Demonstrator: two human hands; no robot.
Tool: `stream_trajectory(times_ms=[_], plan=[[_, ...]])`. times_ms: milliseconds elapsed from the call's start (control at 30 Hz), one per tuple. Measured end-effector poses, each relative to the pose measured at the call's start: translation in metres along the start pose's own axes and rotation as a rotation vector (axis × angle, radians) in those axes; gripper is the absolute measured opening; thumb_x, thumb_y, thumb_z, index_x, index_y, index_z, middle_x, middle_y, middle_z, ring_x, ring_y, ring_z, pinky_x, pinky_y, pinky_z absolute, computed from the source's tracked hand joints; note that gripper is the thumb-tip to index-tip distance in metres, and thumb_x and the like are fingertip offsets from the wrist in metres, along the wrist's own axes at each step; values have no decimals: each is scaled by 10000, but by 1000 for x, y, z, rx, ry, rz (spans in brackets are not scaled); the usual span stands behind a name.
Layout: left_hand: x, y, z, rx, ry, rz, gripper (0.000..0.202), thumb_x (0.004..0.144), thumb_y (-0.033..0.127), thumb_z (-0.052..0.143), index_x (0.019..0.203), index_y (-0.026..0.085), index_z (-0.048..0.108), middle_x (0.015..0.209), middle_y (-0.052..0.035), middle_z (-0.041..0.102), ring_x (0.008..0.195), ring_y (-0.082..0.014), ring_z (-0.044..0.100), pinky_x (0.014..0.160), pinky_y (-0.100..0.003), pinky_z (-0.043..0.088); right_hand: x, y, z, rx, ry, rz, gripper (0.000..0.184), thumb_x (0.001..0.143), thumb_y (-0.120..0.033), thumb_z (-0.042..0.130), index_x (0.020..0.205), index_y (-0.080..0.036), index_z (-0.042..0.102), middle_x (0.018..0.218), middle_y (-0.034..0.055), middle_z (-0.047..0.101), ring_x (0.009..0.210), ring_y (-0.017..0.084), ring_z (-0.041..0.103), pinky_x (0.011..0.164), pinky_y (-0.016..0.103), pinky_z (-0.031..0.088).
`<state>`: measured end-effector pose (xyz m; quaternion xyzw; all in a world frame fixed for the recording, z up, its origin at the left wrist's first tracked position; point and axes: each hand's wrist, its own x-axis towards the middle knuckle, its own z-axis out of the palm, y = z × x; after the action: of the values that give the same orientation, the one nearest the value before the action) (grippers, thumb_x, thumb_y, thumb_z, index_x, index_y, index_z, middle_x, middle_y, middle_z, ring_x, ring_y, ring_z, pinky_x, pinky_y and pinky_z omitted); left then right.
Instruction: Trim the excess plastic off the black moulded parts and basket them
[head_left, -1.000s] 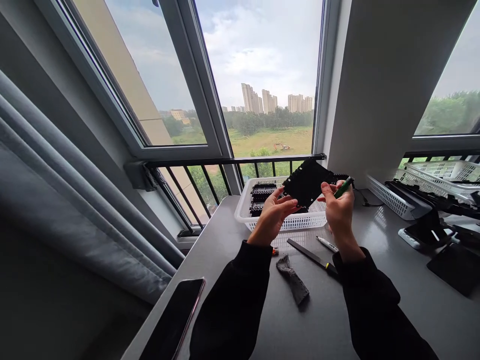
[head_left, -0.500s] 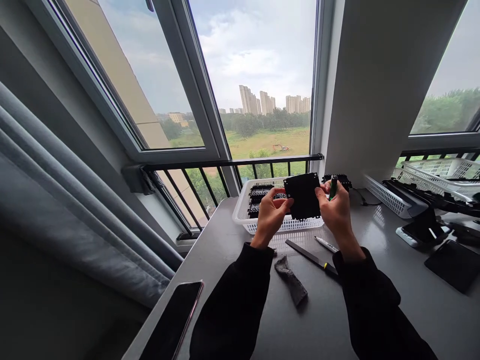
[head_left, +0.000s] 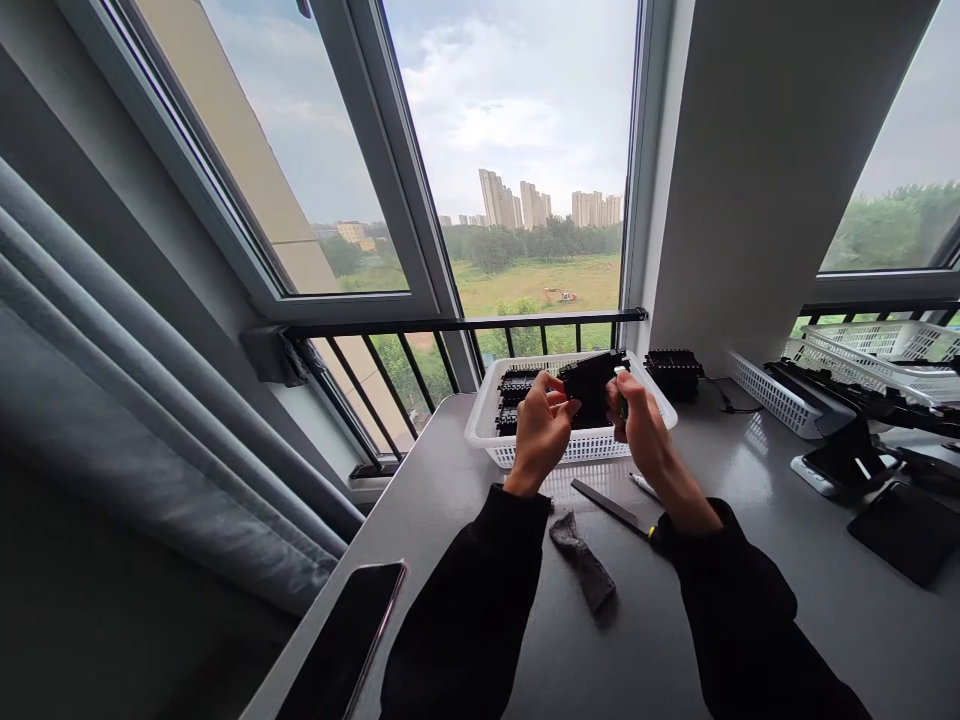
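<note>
My left hand [head_left: 541, 425] grips the left edge of a flat black plastic plate [head_left: 590, 388] with small notched edges, held tilted above the basket. My right hand [head_left: 643, 420] is closed around a slim green tool [head_left: 623, 404] with a pale end, upright by the plate's right side; its exact kind I cannot make out. Beneath the plate stands a white plastic basket [head_left: 600, 446] holding several black ribbed parts [head_left: 517, 384]. Closer to me lie a flat file [head_left: 609, 506] with a yellow band, a white marker [head_left: 643, 484] and a crumpled grey cloth [head_left: 583, 566].
A phone [head_left: 345, 635] lies at the table's left edge. Right of the basket sits a stack of black parts [head_left: 673, 374]. Further right are more white baskets [head_left: 776, 392], a phone stand [head_left: 844, 462] and a black pad [head_left: 902, 530]. A railing and window stand behind.
The plate has tipped from facing me to a slanted angle. My right hand has moved left and turned, bringing the green tool's pale end up beside the plate. My left hand keeps its grip.
</note>
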<state>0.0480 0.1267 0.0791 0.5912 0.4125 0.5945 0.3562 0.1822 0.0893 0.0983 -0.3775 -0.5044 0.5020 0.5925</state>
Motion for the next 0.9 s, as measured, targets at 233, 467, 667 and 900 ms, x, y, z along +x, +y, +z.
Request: stream_trajectory(times_ms=[233,467,667,900], plan=[[-2,3,2,-19,-53,61,195,720,124,660,782,206,494,746,-15,680,776,-212,704,719,-311,536,6,9,8,123,-129,169,337,709,-503,466,575,-207,373,599,-30,329,536,101,272,442,209,203],[-5,2,3,90,-92,175,192,731,38,511,806,212,483,756,11,659,774,-175,701,758,-312,569,10,15,5,244,-65,207,319,625,-467,516,538,-214,341,548,-39,303,486,88,242,405,209,173],[-6,-1,4,154,-107,231,209,737,25,494,819,217,503,780,7,641,831,-187,711,759,-303,581,10,12,6,339,41,209,280,598,-438,506,529,-214,353,538,-35,305,483,93,273,389,198,193],[-5,1,1,163,-89,240,196,760,34,496,837,214,500,802,0,653,850,-190,713,763,-305,577,11,7,-3,450,39,185,281,635,-422,497,561,-221,315,534,-43,291,473,98,281,384,193,214]])
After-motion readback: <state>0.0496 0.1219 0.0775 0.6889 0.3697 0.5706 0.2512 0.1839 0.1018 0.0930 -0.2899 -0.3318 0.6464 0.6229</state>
